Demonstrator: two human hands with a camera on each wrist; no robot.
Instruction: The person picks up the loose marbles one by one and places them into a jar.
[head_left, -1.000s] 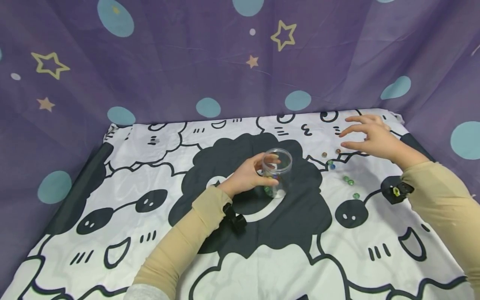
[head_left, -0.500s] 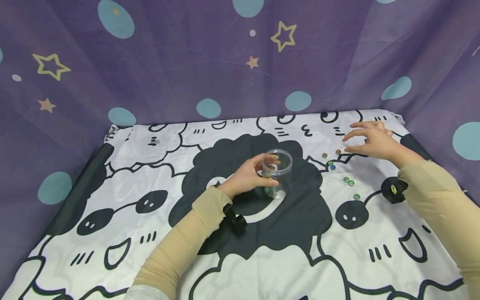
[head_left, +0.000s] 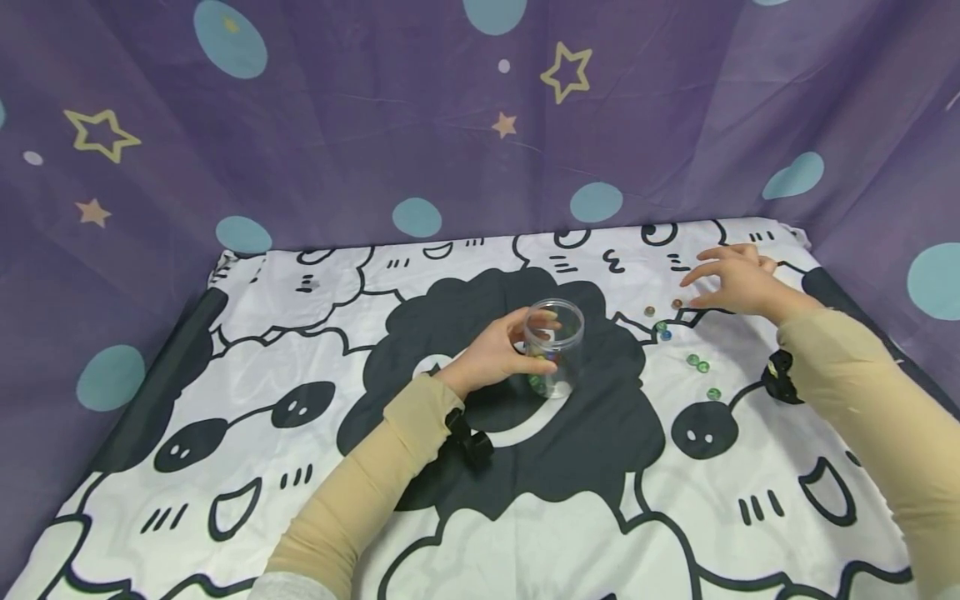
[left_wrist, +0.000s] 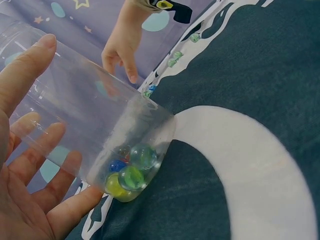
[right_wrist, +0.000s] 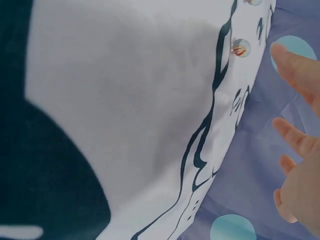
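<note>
A person's left hand (head_left: 491,354) holds a clear plastic jar (head_left: 570,362) with glass marbles at its bottom (left_wrist: 131,177). Just right on the white-and-black cartoon cloth (head_left: 585,542) lie three green glass marbles (head_left: 702,367), then a green-and-blue pair (head_left: 666,335), then two amber-brown glass marbles (head_left: 677,304). The right hand (head_left: 738,287), thumb and fingers parted, nothing visible between them, has dipped slightly, apparently nearing the amber-brown marbles; all seven loose marbles remain unmoved, so the filling seems unadvanced.

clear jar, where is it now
In the head view, the clear jar is just right of centre, gripped by the left hand, loose marbles farther right.
</note>
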